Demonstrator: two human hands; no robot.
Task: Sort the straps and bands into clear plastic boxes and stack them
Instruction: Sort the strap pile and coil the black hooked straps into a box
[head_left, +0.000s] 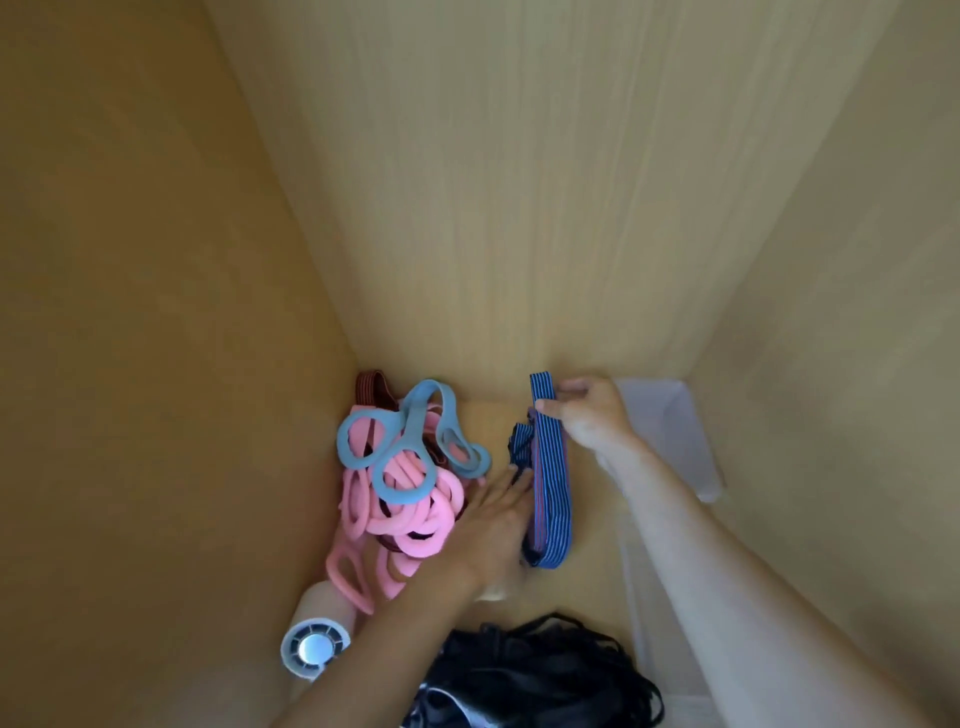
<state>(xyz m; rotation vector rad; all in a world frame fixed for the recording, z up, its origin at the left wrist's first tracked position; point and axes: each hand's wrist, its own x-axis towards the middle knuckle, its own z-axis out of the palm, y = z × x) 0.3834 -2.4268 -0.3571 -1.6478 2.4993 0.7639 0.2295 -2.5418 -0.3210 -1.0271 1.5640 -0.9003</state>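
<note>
The right hand (582, 415) pinches the upper end of a blue striped elastic strap (550, 478), which lies on the wooden floor. The left hand (493, 519) rests flat with straight fingers just beside it and seems to touch its folded end. A pile of pink and light-blue loop bands (400, 483) lies to the left, and a clear plastic box (680, 426) stands to the right.

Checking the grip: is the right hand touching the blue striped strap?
Touching. Head view: the right hand pinches the top of the blue striped strap.

head view, looking steeply down, close over wooden surface (597, 519)
</note>
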